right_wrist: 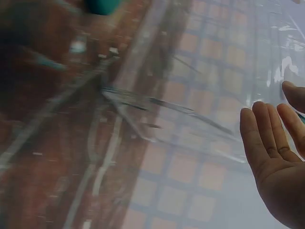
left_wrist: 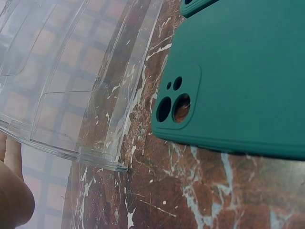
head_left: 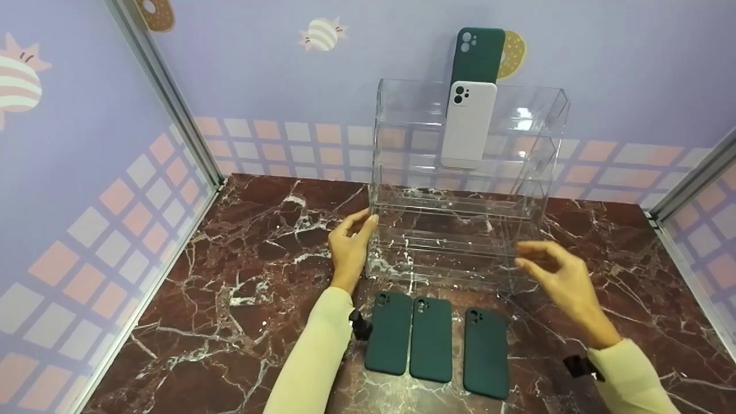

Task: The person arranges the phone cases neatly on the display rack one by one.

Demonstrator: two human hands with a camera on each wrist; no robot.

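Observation:
A clear, tiered plastic display rack (head_left: 448, 204) stands on the marble-patterned table. At its left side is my left hand (head_left: 349, 244), fingertips touching the edge; the left wrist view catches only part of that hand (left_wrist: 12, 186), outside the side panel. My right hand (head_left: 555, 276) is by the rack's lower right side, its fingers extended and holding nothing in the right wrist view. High on the rack a white phone case (head_left: 470, 126) leans in front of a dark green phone case (head_left: 478, 54). Three more green cases, left (head_left: 389, 333), middle (head_left: 431, 339) and right (head_left: 486, 353), lie before the rack.
A patterned back wall (head_left: 276, 86) rises close behind the rack. Side panels stand at the left (head_left: 86, 172) and right (head_left: 713, 213) of the table (head_left: 241, 276). Bare marble surface stretches left of the rack.

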